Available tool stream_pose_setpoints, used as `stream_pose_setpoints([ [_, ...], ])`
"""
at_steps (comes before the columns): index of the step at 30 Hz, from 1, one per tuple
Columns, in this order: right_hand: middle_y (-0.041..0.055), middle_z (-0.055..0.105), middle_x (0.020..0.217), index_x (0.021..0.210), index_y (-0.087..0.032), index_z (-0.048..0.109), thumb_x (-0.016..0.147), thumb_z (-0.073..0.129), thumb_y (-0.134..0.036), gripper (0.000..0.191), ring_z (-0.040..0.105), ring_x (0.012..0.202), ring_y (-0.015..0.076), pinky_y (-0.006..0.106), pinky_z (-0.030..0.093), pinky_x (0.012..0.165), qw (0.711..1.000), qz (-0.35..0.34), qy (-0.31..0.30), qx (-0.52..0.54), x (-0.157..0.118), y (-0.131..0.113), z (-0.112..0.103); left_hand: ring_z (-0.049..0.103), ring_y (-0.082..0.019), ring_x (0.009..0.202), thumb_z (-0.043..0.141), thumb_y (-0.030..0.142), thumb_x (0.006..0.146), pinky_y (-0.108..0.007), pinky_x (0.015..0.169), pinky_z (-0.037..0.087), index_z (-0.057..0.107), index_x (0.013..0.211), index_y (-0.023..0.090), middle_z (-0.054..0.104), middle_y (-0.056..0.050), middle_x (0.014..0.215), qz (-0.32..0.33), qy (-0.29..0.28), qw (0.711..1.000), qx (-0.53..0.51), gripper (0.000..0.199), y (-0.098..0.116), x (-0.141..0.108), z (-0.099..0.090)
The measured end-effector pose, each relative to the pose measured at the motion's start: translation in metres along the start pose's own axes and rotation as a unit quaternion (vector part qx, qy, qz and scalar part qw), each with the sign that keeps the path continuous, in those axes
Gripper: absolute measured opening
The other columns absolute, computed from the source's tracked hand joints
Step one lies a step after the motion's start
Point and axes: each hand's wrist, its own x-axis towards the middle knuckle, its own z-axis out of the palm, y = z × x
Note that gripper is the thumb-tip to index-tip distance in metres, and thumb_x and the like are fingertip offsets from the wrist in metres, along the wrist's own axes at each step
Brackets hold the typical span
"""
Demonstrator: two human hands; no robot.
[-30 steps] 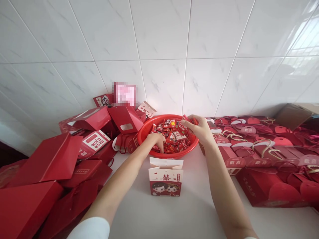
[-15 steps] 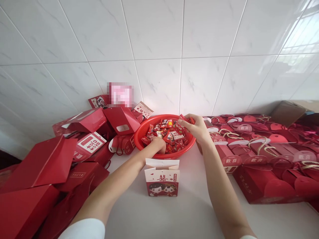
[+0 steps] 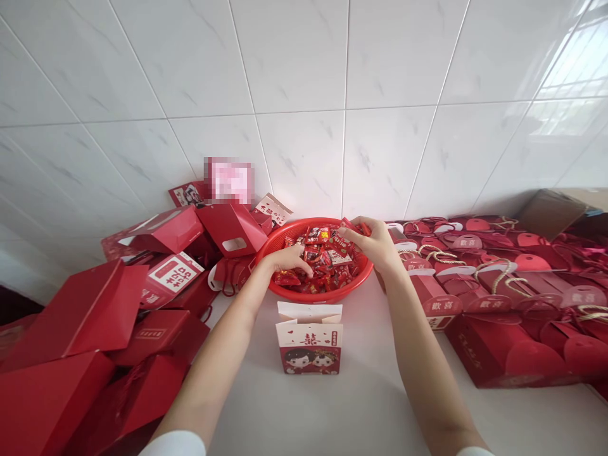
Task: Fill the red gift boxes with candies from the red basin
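Note:
A red plastic basket [image 3: 327,296] stands against the wall, filled with red-wrapped candies [image 3: 320,278]. Over its left part, my left hand [image 3: 291,258] reaches in with fingers apart, close above the candies and holding nothing. At the basket's right rim, my right hand [image 3: 373,242] is closed on red candy packets [image 3: 350,226] that stick out at its fingertips. Nearer to me, an upright red and white box [image 3: 310,348] with two cartoon figures has its top flaps open. Neither hand touches it.
Red boxes [image 3: 175,228] lie in a loose heap on the left. Rows of red boxes with rope handles [image 3: 491,304] cover the right side of the white table [image 3: 342,411]. A brown carton [image 3: 551,212] sits at the back right. Behind is a tiled wall [image 3: 304,152].
My left hand has risen from the basket's front part and shifted left, its fingers now visible and spread. My right hand has hardly moved.

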Motion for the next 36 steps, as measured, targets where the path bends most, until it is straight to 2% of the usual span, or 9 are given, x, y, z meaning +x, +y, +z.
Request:
stream_pose_setpoints([
  [2,-0.0044,0.044,0.056,0.07,-0.018,0.063,0.07,0.076,-0.049,0.034,0.038,0.055,0.0108,0.025,0.029,0.052,1.0,0.001,-0.001,-0.006,0.0,0.0,0.001,0.068,-0.024,0.074,0.08,0.031,0.052,-0.033,0.073,0.052,0.068,0.069,0.018,0.074,-0.005,0.073,-0.01,-0.012,0.999,-0.044,0.025,-0.001,-0.003,-0.001],
  [5,-0.0046,0.043,0.056,0.069,-0.018,0.063,0.069,0.076,-0.048,0.033,0.038,0.055,0.011,0.026,0.029,0.052,1.0,0.002,0.001,-0.019,0.001,0.0,0.002,0.07,-0.027,0.088,0.082,0.037,0.052,-0.033,0.079,0.052,0.072,0.088,0.019,0.077,-0.006,0.088,-0.03,-0.063,0.996,0.057,0.042,-0.001,-0.006,-0.001],
  [8,-0.0049,0.043,0.056,0.07,-0.018,0.062,0.069,0.076,-0.048,0.033,0.037,0.055,0.0107,0.026,0.029,0.052,1.0,0.001,0.003,-0.02,0.001,0.002,0.002,0.069,-0.028,0.099,0.083,0.037,0.05,-0.029,0.08,0.051,0.072,0.109,0.021,0.077,-0.006,0.103,-0.037,-0.146,0.971,0.188,0.062,0.002,-0.007,0.005],
  [14,-0.0042,0.046,0.057,0.071,-0.017,0.064,0.069,0.076,-0.049,0.034,0.04,0.056,0.0114,0.026,0.031,0.053,1.0,0.003,0.002,-0.026,0.001,0.005,0.003,0.067,-0.026,0.085,0.068,0.036,0.066,-0.031,0.071,0.049,0.073,0.091,0.021,0.076,-0.008,0.097,-0.071,-0.168,0.907,0.38,0.03,0.015,-0.004,0.025],
  [19,-0.0039,0.048,0.057,0.073,-0.018,0.065,0.067,0.077,-0.052,0.037,0.041,0.056,0.0119,0.026,0.032,0.053,1.0,0.009,0.003,-0.019,0.001,0.003,0.002,0.065,-0.022,0.076,0.062,0.031,0.064,-0.028,0.066,0.046,0.068,0.074,0.019,0.073,-0.006,0.083,-0.064,-0.137,0.941,0.304,0.017,0.007,-0.001,0.029],
  [24,-0.0044,0.045,0.057,0.071,-0.018,0.063,0.068,0.077,-0.051,0.037,0.039,0.056,0.0114,0.026,0.031,0.053,1.0,0.003,-0.002,-0.023,0.001,0.003,0.002,0.064,-0.02,0.074,0.056,0.03,0.068,-0.026,0.064,0.047,0.07,0.094,0.021,0.071,-0.001,0.081,-0.048,-0.119,0.972,0.196,0.031,-0.001,-0.006,0.024],
  [27,-0.0044,0.045,0.058,0.07,-0.018,0.062,0.07,0.076,-0.05,0.035,0.039,0.057,0.0113,0.026,0.031,0.053,1.0,-0.001,-0.003,-0.022,0.0,0.003,0.002,0.066,-0.022,0.092,0.065,0.029,0.064,-0.027,0.077,0.05,0.071,0.096,0.021,0.073,-0.002,0.094,0.005,-0.087,0.995,0.058,0.033,0.001,-0.011,0.023],
  [30,-0.0042,0.046,0.058,0.072,-0.018,0.064,0.069,0.077,-0.049,0.034,0.04,0.057,0.0115,0.026,0.032,0.053,1.0,0.004,-0.001,-0.019,0.0,0.003,0.001,0.065,-0.023,0.101,0.074,0.033,0.065,-0.029,0.087,0.051,0.07,0.101,0.02,0.072,-0.004,0.105,0.023,-0.027,0.997,-0.063,0.038,0.004,-0.015,0.024],
  [36,-0.0046,0.044,0.056,0.071,-0.018,0.064,0.07,0.077,-0.049,0.033,0.038,0.055,0.011,0.026,0.029,0.051,1.0,0.006,-0.007,-0.019,-0.001,0.002,0.001,0.066,-0.021,0.093,0.08,0.036,0.066,-0.035,0.084,0.054,0.066,0.111,0.021,0.069,-0.003,0.105,0.032,0.07,0.98,-0.181,0.05,0.003,-0.014,0.026],
])
